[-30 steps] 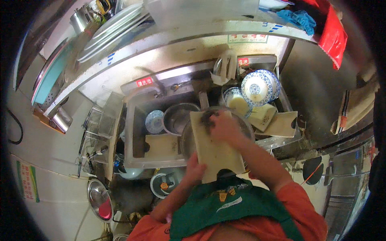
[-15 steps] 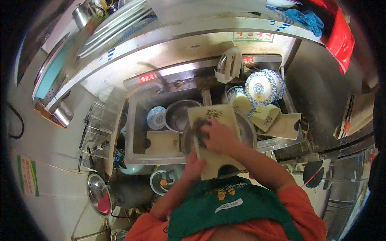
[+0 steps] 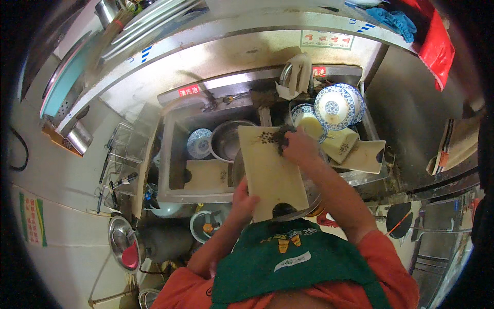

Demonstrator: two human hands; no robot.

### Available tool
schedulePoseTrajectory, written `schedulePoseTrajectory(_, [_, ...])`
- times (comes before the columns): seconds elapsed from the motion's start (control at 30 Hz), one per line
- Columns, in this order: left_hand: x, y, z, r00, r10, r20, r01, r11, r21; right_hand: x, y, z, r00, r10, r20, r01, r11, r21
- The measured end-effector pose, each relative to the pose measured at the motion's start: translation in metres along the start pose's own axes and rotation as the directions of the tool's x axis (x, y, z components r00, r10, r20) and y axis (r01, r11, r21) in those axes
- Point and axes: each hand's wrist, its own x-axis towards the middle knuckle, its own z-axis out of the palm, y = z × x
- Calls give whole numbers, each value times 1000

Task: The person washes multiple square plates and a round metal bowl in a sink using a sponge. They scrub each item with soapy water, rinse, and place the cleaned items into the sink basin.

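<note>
A cream rectangular plate (image 3: 272, 177) with a dark printed pattern and a dark half-round mark is tilted over a metal basin (image 3: 238, 170), which it mostly hides. My left hand (image 3: 245, 200) grips the plate's lower left edge, thumb on top. At the upper right corner, my right hand (image 3: 302, 148) is closed around a dark scouring pad (image 3: 280, 138) pressed on the plate's face. Left of the plate, the sink holds a round metal bowl (image 3: 221, 145), a blue-and-white bowl (image 3: 199, 143) and another cream plate (image 3: 208, 175).
On the right, blue-and-white plates (image 3: 330, 109) lean in a stack beside more cream plates (image 3: 366, 157). A faucet (image 3: 208, 100) stands behind the left sink. A shelf (image 3: 247, 47) crosses overhead. Wire racks (image 3: 126, 149) hang at left; a metal bowl with something pink (image 3: 129, 256) sits lower left.
My right hand and the scouring pad have moved from the plate's left side to its upper right corner. My left hand keeps its hold, shifted slightly, and the plate's tilt has changed.
</note>
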Motion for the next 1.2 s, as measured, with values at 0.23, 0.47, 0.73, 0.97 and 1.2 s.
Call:
schedulePoseTrajectory(0.23, [1, -6, -17, 997, 12, -77, -17, 998, -60, -1, -11, -5, 990, -46, 134, 58, 994, -88])
schedulePoseTrajectory(0.47, [-3, -28, -19, 991, -90, 100, 97, 993, -65, 27, -25, -1, 883, -470, 14, 464, 866, -184])
schedulePoseTrajectory(0.73, [-4, -27, -34, 994, 32, 103, -33, 999, 8, 36, -13, -7, 978, -209, -2, 198, 929, -313])
schedulePoseTrajectory(0.97, [-6, -21, -26, 996, 81, 42, -82, 996, 22, 42, -8, -3, 957, -270, 106, 290, 864, -411])
schedulePoseTrajectory(1.2, [2, -27, -35, 976, 197, -89, -177, 965, 194, 15, -9, 12, 967, -136, 215, 212, 899, -384])
